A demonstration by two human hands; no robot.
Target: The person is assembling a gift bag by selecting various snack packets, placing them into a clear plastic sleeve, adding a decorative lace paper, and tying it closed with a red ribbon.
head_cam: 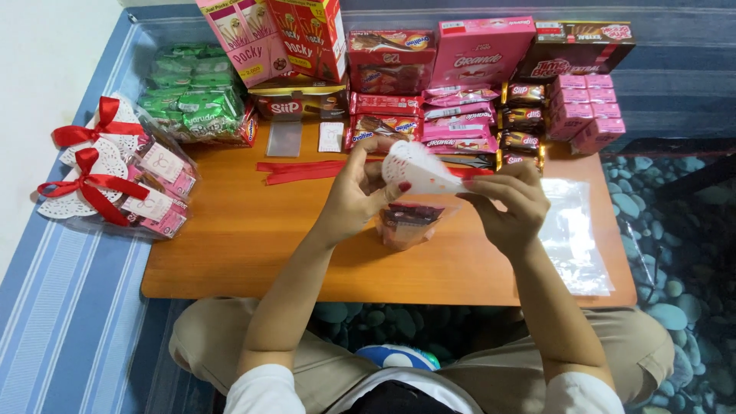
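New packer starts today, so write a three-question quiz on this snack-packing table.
1. True or false: both hands hold the white paper doily over the clear snack bag.
2. What colour are the ribbon strips lying on the table?
3. The finished, bow-tied bags sit at which end: A) the person's left, B) the person's right?

Key: 1 true; 2 red; 3 A. The left hand and right hand pinch the doily's edges.

The counter (253,253) is orange-brown wood, crossed by red ribbons (303,170). A white paper doily (418,170) tops a clear packet (406,224) of dark red and pink. Green wrappers (192,96) lie beside pink boxes (586,107), over a blue-and-white striped mat (73,307).
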